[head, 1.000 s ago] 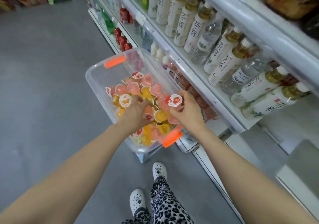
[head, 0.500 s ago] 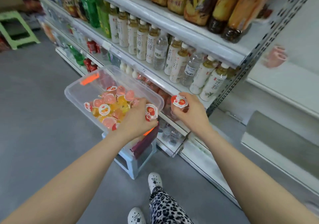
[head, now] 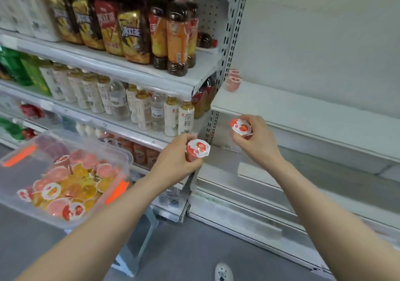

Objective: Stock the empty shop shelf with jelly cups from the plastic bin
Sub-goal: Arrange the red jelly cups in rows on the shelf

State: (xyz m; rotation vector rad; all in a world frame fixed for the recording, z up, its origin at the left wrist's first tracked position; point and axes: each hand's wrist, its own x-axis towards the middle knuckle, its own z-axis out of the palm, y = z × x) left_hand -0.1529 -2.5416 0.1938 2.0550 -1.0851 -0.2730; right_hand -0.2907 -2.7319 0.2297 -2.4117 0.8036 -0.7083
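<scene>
Left hand (head: 175,159), right hand (head: 257,139) each grip 1 jelly cup (head: 198,148).

A shop aisle: white metal gondola shelving (head: 201,86) with perforated uprights carries rows of bottled iced tea (head: 134,31), pale tea bottles (head: 186,118) and water bottles (head: 118,101), all facing out, above a grey floor (head: 194,254). Price-strip rails edge every shelf.

Left hand (head: 175,158), right hand (head: 258,143) outstretched, each round a jelly cup (head: 198,149).

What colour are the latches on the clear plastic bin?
Bright orange latches on the clear plastic bin, clearest in the head view.
</scene>
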